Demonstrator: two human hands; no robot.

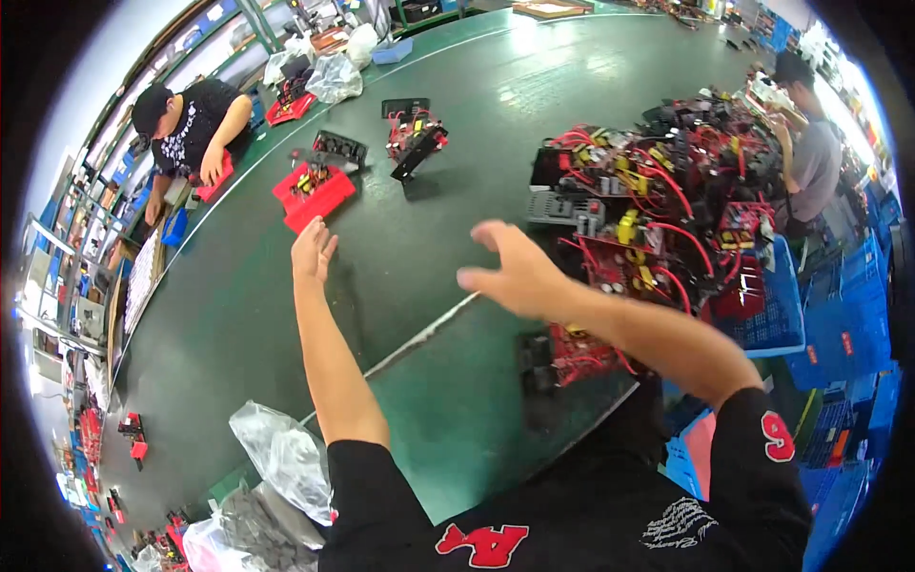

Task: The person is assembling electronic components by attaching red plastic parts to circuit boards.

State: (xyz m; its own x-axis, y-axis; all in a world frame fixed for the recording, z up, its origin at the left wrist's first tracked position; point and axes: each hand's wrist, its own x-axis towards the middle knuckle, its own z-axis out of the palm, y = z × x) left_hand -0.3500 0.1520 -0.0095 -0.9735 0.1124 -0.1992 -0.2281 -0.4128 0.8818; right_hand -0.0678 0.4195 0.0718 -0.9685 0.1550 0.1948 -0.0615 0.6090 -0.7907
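My left hand is stretched forward with its fingers extended, just at the near edge of a red plastic housing. Whether the fingertips touch it I cannot tell. Wires and small parts show inside that housing, and a black panel leans out at its far side. Over the middle of the table, my right hand is slightly blurred, its thumb and fingers spread with nothing between them. Beyond both hands stands an opened device with black panels and red wires.
A big heap of circuit assemblies with red wires covers the table's right side, beside a blue crate. Clear plastic bags lie at the lower left. One person works at far left, another at far right.
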